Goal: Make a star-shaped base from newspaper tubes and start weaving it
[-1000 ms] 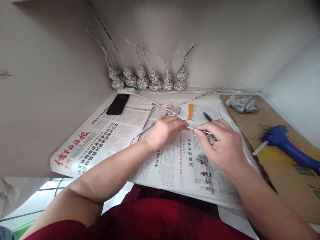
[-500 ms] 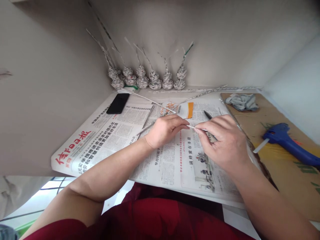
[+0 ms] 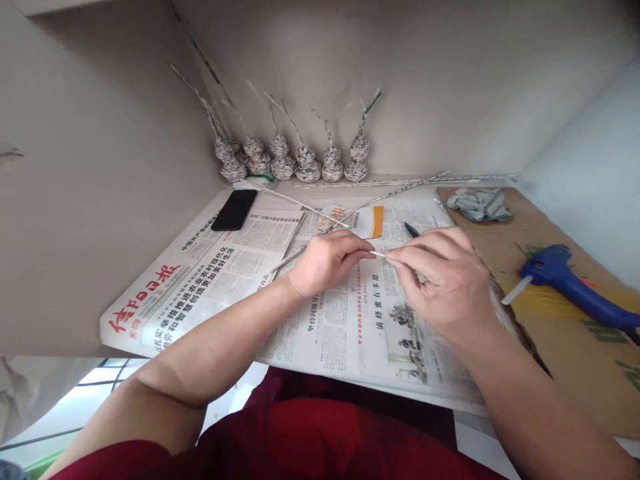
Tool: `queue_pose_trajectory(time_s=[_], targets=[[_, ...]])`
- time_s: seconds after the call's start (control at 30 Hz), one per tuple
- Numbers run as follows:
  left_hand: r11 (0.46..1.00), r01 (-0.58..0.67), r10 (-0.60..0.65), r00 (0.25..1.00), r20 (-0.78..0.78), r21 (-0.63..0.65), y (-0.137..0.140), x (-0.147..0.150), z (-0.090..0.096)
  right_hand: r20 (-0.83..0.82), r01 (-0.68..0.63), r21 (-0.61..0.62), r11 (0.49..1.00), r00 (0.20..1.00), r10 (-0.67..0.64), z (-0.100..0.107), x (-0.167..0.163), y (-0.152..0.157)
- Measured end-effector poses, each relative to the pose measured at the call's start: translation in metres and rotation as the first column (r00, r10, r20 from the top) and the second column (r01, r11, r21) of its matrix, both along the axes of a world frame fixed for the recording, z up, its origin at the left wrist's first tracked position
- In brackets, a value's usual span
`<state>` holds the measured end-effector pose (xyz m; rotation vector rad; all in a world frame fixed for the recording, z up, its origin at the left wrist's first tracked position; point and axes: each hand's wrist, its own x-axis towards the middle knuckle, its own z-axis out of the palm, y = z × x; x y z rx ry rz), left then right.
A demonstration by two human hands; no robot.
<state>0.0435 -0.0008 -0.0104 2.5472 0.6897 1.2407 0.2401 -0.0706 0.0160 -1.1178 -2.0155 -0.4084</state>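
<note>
A thin white rolled paper stick point(image 3: 379, 253) spans the short gap between my two hands, above the newspaper point(image 3: 340, 333). My left hand point(image 3: 333, 263) is closed, its thumb and fingers pressed together at the stick's left end. From the other side, my right hand point(image 3: 440, 277) pinches the stick between thumb and fingertips. A dark pen point(image 3: 411, 230) lies behind my right hand, partly hidden by it. Several long newspaper tubes cross on the table beyond my left hand; one tube point(image 3: 290, 259) passes behind that hand. Whether my left hand touches it I cannot tell.
Several woven paper gourds point(image 3: 306, 163) stand along the back wall with stems upward. A black phone point(image 3: 234, 210) lies at the left. At the right, a cardboard sheet point(image 3: 565, 373) carries a crumpled cloth point(image 3: 480, 203) and a blue glue gun point(image 3: 555, 267). An orange-and-white card point(image 3: 376, 220) lies mid-table.
The view has shifted slightly. Both hands still pinch the paper stick, and my right hand's fingers have turned a little around it. Nothing else has visibly moved.
</note>
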Motion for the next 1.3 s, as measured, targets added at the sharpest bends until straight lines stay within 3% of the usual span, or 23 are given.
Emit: queue_pose_trajectory(time_s=[0.13, 0.37, 1.3], targets=[[1.0, -0.008, 0.008, 1.0, 0.028, 0.013, 0.001, 0.0, -0.002, -0.016, 0.012, -0.019, 1.0, 1.0, -0.012, -0.001, 0.0, 0.0], [0.999, -0.034, 0.032, 0.998, 0.057, 0.037, 0.001, 0.0, -0.002, -0.101, 0.07, -0.209, 0.975, 0.991, -0.093, -0.008, 0.0, -0.001], [1.0, 0.009, -0.009, 1.0, 0.002, -0.01, -0.001, 0.003, -0.003, -0.022, -0.013, -0.019, 1.0, 1.0, 0.013, -0.008, 0.0, 0.005]])
